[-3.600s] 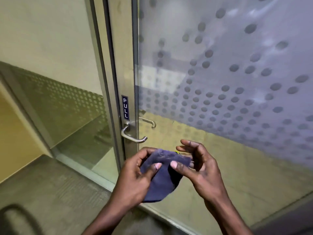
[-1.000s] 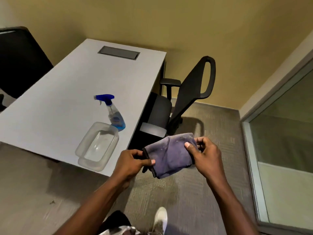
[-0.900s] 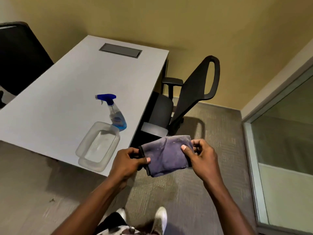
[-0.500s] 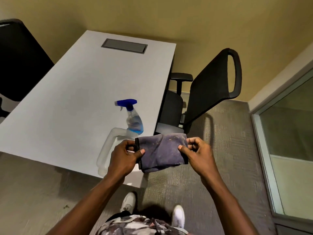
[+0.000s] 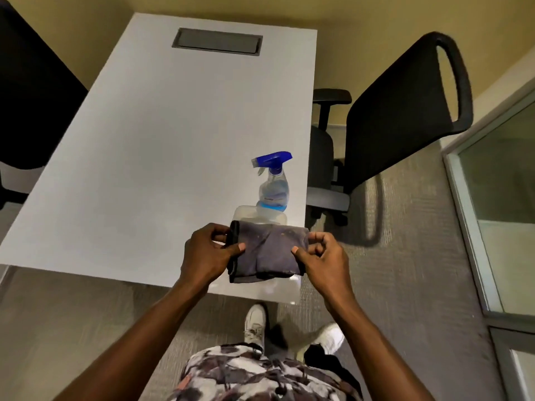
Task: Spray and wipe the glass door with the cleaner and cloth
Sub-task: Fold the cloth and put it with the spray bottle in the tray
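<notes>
A folded dark grey-purple cloth (image 5: pixel 267 250) is stretched between my hands above the near right corner of a white table (image 5: pixel 162 157). My left hand (image 5: pixel 207 253) pinches its left edge and my right hand (image 5: pixel 324 260) pinches its right edge. Just behind the cloth stands a clear spray bottle (image 5: pixel 273 183) with a blue trigger head and a little blue liquid. A clear plastic container (image 5: pixel 246 214) lies on the table under the cloth, mostly hidden. A glass panel (image 5: pixel 503 204) with a metal frame runs along the right edge.
A black office chair (image 5: pixel 396 120) stands right of the table, its backrest toward me. Another dark chair (image 5: pixel 29 99) sits at the far left. A grey cable hatch (image 5: pixel 217 41) is set in the table's far end. Grey carpet (image 5: pixel 405 270) lies underfoot, where my white shoes show.
I turned from the glass door to the table and stepped closer. The cloth, held in both hands throughout, now hangs over the clear container in front of the spray bottle.
</notes>
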